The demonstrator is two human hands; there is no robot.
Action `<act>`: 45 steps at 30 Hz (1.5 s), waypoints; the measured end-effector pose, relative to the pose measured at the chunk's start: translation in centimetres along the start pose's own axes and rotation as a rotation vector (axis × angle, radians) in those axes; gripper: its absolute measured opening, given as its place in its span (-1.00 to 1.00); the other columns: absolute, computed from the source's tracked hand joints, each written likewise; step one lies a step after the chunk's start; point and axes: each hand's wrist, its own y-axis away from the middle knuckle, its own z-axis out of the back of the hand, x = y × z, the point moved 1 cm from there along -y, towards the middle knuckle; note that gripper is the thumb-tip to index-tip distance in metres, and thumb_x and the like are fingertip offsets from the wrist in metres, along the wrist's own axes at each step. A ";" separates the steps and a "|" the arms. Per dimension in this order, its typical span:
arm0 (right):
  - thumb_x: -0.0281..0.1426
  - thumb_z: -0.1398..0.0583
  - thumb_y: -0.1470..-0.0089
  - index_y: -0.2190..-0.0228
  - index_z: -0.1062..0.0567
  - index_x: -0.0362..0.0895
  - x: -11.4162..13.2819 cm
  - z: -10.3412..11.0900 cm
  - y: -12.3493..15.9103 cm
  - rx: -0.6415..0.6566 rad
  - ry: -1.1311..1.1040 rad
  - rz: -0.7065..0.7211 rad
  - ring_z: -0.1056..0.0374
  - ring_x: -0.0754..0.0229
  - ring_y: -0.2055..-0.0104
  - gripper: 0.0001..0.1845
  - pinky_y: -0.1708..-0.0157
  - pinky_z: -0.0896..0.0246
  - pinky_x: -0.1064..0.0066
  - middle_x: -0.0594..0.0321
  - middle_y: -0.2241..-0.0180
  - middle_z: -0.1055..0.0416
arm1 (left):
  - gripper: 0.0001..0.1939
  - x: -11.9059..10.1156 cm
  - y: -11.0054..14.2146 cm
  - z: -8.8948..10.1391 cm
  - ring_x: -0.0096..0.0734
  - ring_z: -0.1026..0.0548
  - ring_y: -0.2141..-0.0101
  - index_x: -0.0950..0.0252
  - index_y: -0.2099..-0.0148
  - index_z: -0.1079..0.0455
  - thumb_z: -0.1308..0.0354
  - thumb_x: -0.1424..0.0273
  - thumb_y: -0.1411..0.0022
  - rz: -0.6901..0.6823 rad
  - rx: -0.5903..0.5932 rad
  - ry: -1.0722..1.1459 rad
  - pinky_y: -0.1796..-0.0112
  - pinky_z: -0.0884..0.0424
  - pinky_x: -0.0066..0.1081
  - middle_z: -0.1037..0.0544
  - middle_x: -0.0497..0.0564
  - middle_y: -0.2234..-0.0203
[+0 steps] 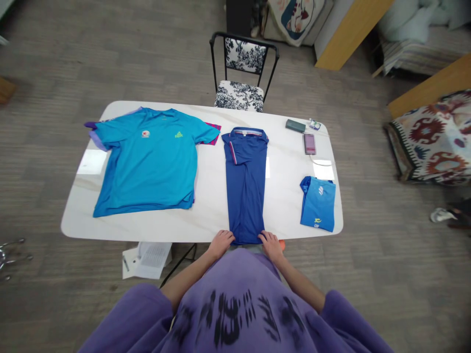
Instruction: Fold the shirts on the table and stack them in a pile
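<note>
A dark blue polo shirt [246, 191] lies on the white table in a long narrow strip, its sides folded inward and its collar at the far end. One short sleeve with a striped cuff rests on top. At the near hem, my left hand [221, 242] has its fingers closed on the left corner. My right hand [271, 244] is closed on the right corner of the same hem. Left of the polo, a turquoise T-shirt [154, 162] is spread flat over other garments, whose purple and magenta edges show. A folded blue shirt [318, 204] sits at the right.
On the white table [209, 196], a dark case [295, 125], a phone-like item with a blurred screen [309, 144] and a cable lie at the back right. A patterned chair [241, 93] stands beyond the far edge. Papers [150, 260] are below the near left edge.
</note>
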 end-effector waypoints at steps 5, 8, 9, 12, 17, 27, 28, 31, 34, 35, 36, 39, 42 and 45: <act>-0.57 -0.33 -0.03 0.35 -0.56 0.14 1.0 0.1 0.4 0.069 -0.013 -0.031 -0.63 -0.15 0.10 -0.71 0.05 -0.65 -0.01 0.18 0.13 -0.69 | -0.65 0.1 0.3 0.1 0.14 -0.60 -0.19 0.04 -0.03 -0.63 -0.07 0.52 -0.50 0.003 0.016 0.018 -0.33 -0.47 0.04 -0.65 0.20 -0.10; -0.54 -0.36 -0.03 0.39 -0.53 0.12 1.8 0.5 0.7 0.051 -0.007 -0.045 -0.58 -0.14 0.18 -0.73 0.11 -0.63 0.01 0.19 0.24 -0.62 | -0.65 0.1 0.2 0.2 0.09 -0.65 -0.17 0.04 0.01 -0.64 -0.08 0.54 -0.47 0.016 0.042 0.038 -0.33 -0.49 0.00 -0.65 0.18 -0.07; -0.51 -0.37 -0.06 0.40 -0.51 0.10 2.1 0.7 0.9 0.034 -0.002 -0.052 -0.57 -0.14 0.20 -0.76 0.13 -0.62 0.02 0.18 0.28 -0.58 | -0.65 0.1 0.3 0.3 0.08 -0.67 -0.17 0.05 0.01 -0.64 -0.10 0.55 -0.45 0.022 0.051 0.048 -0.33 -0.50 -0.01 -0.66 0.17 -0.07; -0.36 -0.35 -0.24 0.42 -0.48 0.07 2.9 1.6 2.0 -0.033 0.012 -0.066 -0.55 -0.09 0.26 -0.79 0.17 -0.61 0.06 0.17 0.35 -0.50 | -0.67 -0.2 1.0 0.7 0.04 -0.71 -0.15 0.04 0.01 -0.64 -0.14 0.55 -0.41 0.039 0.069 0.086 -0.27 -0.56 -0.06 -0.67 0.15 -0.06; -0.24 -0.36 -0.17 0.41 -0.57 0.10 3.5 4.1 4.2 -0.041 0.000 -0.010 -0.62 -0.13 0.27 -0.88 0.16 -0.70 -0.10 0.17 0.34 -0.56 | -0.65 -0.7 4.3 1.5 0.02 -0.75 -0.16 -0.07 -0.08 -0.68 -0.17 0.42 -0.45 0.035 0.037 0.190 -0.26 -0.63 -0.11 -0.71 0.10 -0.10; -0.32 -0.25 -0.39 0.12 -0.64 0.22 3.9 15.0 -4.5 0.072 0.004 0.161 -0.64 -0.11 0.22 -0.83 0.15 -0.70 -0.07 0.12 0.13 -0.65 | -0.65 -2.6 5.2 15.3 -0.05 -0.70 -0.01 0.05 -0.17 -0.67 -0.11 0.08 -0.65 0.020 -0.277 0.422 -0.09 -0.68 -0.11 -0.75 0.08 -0.03; -0.36 -0.22 -0.39 0.07 -0.62 0.18 3.9 16.5 -7.5 0.120 0.001 0.165 -0.64 -0.12 0.16 -0.79 0.09 -0.69 -0.07 0.12 0.08 -0.65 | -0.67 -2.4 3.7 18.0 -0.07 -0.69 0.04 0.09 -0.13 -0.67 -0.16 0.07 -0.64 0.011 -0.351 0.462 -0.04 -0.68 -0.12 -0.76 0.08 0.01; -0.38 -0.18 -0.44 -0.01 -0.59 0.04 3.6 20.6 -18.7 0.155 0.061 0.211 -0.60 -0.06 0.10 -0.79 0.03 -0.60 0.07 0.10 0.01 -0.62 | -0.70 -0.8 -3.1 26.5 -0.14 -0.67 0.15 0.15 -0.08 -0.67 -0.31 0.06 -0.58 0.016 -0.496 0.502 0.04 -0.64 -0.17 -0.75 0.05 0.12; -0.41 -0.22 -0.42 -0.05 -0.61 -0.04 2.6 22.6 -32.2 0.113 0.110 0.259 -0.58 -0.04 0.04 -0.77 -0.02 -0.56 0.15 0.04 -0.05 -0.64 | -0.71 2.2 -12.7 34.0 -0.19 -0.66 0.19 0.19 -0.07 -0.67 -0.40 0.09 -0.53 0.084 -0.624 0.499 0.03 -0.64 -0.21 -0.73 0.03 0.18; -0.42 -0.23 -0.41 -0.08 -0.63 -0.07 2.1 22.6 -36.6 0.092 0.127 0.260 -0.59 -0.08 -0.01 -0.73 -0.07 -0.57 0.13 0.00 -0.08 -0.65 | -0.72 3.4 -16.3 36.0 -0.19 -0.66 0.18 0.20 -0.07 -0.67 -0.41 0.12 -0.52 0.120 -0.676 0.497 0.00 -0.65 -0.21 -0.73 0.03 0.18; -0.43 -0.23 -0.41 -0.12 -0.64 -0.09 1.6 22.2 -40.9 0.060 0.144 0.248 -0.60 -0.14 -0.07 -0.68 -0.13 -0.58 0.07 -0.05 -0.13 -0.65 | -0.73 4.6 -19.8 37.6 -0.18 -0.67 0.16 0.21 -0.08 -0.66 -0.41 0.15 -0.52 0.163 -0.727 0.488 -0.05 -0.67 -0.19 -0.73 0.05 0.14; -0.39 -0.17 -0.52 -0.34 -0.58 -0.24 -0.3 18.5 -50.8 -0.084 0.166 0.179 -0.55 -0.34 -0.31 -0.51 -0.38 -0.52 -0.21 -0.29 -0.34 -0.59 | -0.65 7.5 -29.1 39.6 0.00 -0.70 -0.10 0.27 -0.28 -0.61 -0.34 0.24 -0.60 0.318 -0.906 0.398 -0.32 -0.63 0.02 -0.69 0.26 -0.18; -0.26 -0.08 -0.65 -0.58 -0.40 -0.30 -2.1 12.0 -54.9 -0.137 0.123 0.158 -0.31 -0.35 -0.63 -0.33 -0.66 -0.23 -0.37 -0.32 -0.60 -0.38 | -0.45 8.9 -35.3 37.2 0.20 -0.41 -0.57 0.30 -0.57 -0.48 -0.20 0.23 -0.70 0.335 -0.948 0.222 -0.63 -0.28 0.20 -0.44 0.40 -0.55; -0.21 -0.02 -0.69 -0.71 -0.24 -0.21 -3.9 5.5 -54.9 -0.023 0.095 0.196 0.00 -0.18 -0.83 -0.24 -0.85 0.20 -0.34 -0.10 -0.76 -0.16 | -0.31 9.7 -38.6 32.5 0.14 -0.03 -0.77 0.24 -0.75 -0.34 -0.09 0.20 -0.73 0.212 -0.762 0.084 -0.74 0.04 0.24 -0.27 0.26 -0.73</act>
